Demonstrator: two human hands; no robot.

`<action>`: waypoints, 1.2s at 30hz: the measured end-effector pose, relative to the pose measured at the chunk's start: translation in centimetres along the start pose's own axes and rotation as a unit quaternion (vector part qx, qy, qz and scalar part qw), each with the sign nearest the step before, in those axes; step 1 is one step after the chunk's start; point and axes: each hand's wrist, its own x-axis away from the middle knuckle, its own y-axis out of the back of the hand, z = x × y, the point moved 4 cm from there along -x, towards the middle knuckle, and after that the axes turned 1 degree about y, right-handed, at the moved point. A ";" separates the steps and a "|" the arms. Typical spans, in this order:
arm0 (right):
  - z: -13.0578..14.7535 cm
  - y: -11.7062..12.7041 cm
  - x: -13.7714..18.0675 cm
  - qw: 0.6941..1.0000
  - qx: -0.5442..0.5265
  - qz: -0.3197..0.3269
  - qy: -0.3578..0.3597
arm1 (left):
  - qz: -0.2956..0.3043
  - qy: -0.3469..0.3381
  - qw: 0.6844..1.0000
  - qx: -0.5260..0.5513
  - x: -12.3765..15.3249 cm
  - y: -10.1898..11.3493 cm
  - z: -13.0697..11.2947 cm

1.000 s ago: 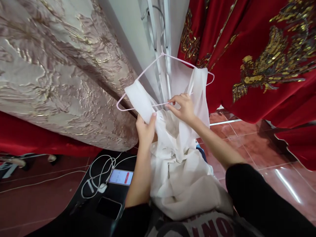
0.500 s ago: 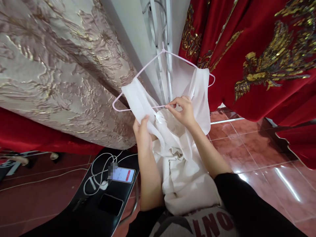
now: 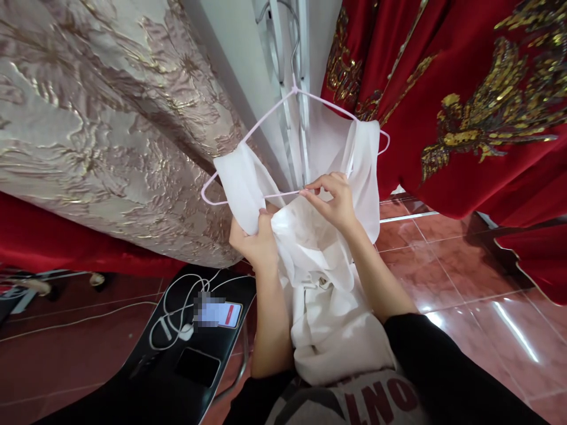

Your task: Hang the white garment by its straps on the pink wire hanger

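Observation:
A sheer white sleeveless garment [image 3: 319, 236] hangs by its shoulder straps on a pale pink hanger [image 3: 270, 116], and its lower part lies over my lap. With my left hand [image 3: 257, 239] I grip the edge of the garment's left strap, thumb on top and fingers behind the cloth. My right hand [image 3: 332, 200] pinches the hanger's thin lower bar near its middle, between thumb and forefinger. The hanger's hook goes up to a white metal rack [image 3: 283, 100].
Beige brocade fabric with gold [image 3: 110, 130] hangs on the left, red sequined cloth [image 3: 478, 112] on the right. A black seat [image 3: 177, 330] at lower left carries a lit phone [image 3: 230, 314], a dark phone [image 3: 198, 366] and a white cable [image 3: 165, 295]. Reddish tiles [image 3: 443, 265] cover the floor.
My left hand has shifted slightly left and turned, drawing the strap outward, so more of the hanger's lower bar shows. My right hand keeps its pinch, a touch further right.

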 end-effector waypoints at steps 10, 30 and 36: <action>-0.4 0.3 -0.3 1.000 0.010 0.015 -0.011 | 0.124 -0.053 0.991 -0.023 -1.0 1.6 -1.8; -0.5 0.5 -0.9 0.999 -0.032 0.007 0.017 | 0.078 0.147 0.922 0.351 -10.8 3.3 -1.2; -0.2 -0.5 -0.8 1.000 0.000 0.026 0.013 | 0.161 0.248 0.907 0.300 -4.1 2.0 2.4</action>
